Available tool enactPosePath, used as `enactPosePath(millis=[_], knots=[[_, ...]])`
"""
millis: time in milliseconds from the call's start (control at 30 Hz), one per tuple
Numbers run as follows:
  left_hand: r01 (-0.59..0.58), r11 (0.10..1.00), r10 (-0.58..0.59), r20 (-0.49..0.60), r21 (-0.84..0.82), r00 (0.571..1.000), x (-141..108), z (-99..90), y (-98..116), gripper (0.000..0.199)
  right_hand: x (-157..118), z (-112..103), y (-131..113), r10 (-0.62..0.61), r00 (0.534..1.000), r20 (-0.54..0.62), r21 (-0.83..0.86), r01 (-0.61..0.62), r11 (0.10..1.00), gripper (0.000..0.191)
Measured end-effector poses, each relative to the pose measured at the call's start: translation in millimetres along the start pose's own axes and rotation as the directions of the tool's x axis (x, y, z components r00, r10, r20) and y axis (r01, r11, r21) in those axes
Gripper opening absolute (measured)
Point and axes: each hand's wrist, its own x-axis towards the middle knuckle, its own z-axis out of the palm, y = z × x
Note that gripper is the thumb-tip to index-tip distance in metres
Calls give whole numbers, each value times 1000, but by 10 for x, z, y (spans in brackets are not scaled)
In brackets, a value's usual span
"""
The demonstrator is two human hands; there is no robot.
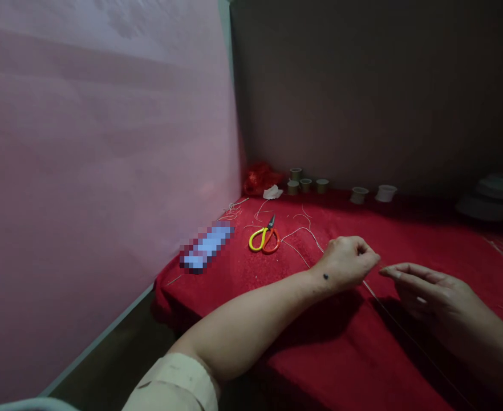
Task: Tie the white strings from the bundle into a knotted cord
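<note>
the scene is dim. the left wall (106, 142) is palest, with faint shadow bands; the far wall (362, 85) sinks toward black at right. dark shadows lie on the bench (426, 237) below the hands (348, 261). coarse pixel blocks mask a blue thing (209, 248); the far-right container (491, 198) looks murky.

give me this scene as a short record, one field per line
left grip: pinched; anything held too fine to tell
right grip: pinched, close by the left; contents unclear
cord: runs from beside the left grip toward the picture's bottom right
scissors: on red cloth, yellow and red handles
spools: six, at the cloth's back
</note>
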Motion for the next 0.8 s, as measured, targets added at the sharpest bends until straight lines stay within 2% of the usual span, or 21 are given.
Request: enactPosePath(millis=[100,233,300,367,400,433,467,533,567,600,633,667,700,733,767,800], knots=[[10,1000,-10,-3,-8,1000,-4,32,-29,15,32,-33,18,90,991,95,93,-98,991,37],[30,991,-26,30,-132,999,-5,110,-35,13,63,-55,22,126,987,103,119,-138,983,33],[46,951,-43,17,-305,999,25,9,0,10,72,-66,19,131,987,93,126,-142,982,33],[-29,841,-36,-110,-540,993,72,-276,43,6,82,-82,13,141,985,100,137,-154,979,30],[-145,766,-17,-245,-626,969,95,-479,58,5,86,-91,7,146,983,108,142,-161,977,28],[-274,694,-30,-408,-665,913,115,-701,64,7,89,-100,0,151,982,118,147,-168,975,25],[-375,625,-86,-539,-684,838,132,-920,58,11,92,-109,-10,153,980,129,151,-172,973,22],[-478,530,-252,-668,-700,700,155,-1249,15,15,104,-122,-31,134,978,159,161,-159,974,19],[-513,531,-260,-706,-675,659,157,-1324,-13,15,115,-129,-40,116,977,178,162,-146,976,19],[-520,561,-200,-715,-644,670,149,-1329,-33,14,129,-138,-49,100,976,192,167,-133,977,19],[-490,623,-103,-684,-610,722,127,-1270,-38,11,147,-149,-55,91,976,196,166,-124,978,20],[-425,702,12,-586,-572,810,88,-1158,-25,8,165,-165,-62,87,974,209,159,-122,980,20],[-356,789,135,-423,-501,896,35,-1010,6,7,182,-184,-68,76,973,216,150,-110,983,20],[-312,868,251,-200,-386,947,-27,-844,49,9,197,-207,-76,65,974,217,144,-97,985,20],[-322,918,340,40,-232,940,-93,-672,95,12,209,-232,-85,52,974,221,140,-85,987,20],[-401,914,404,240,-62,883,-155,-507,136,14,219,-258,-96,39,975,218,140,-70,988,19]])
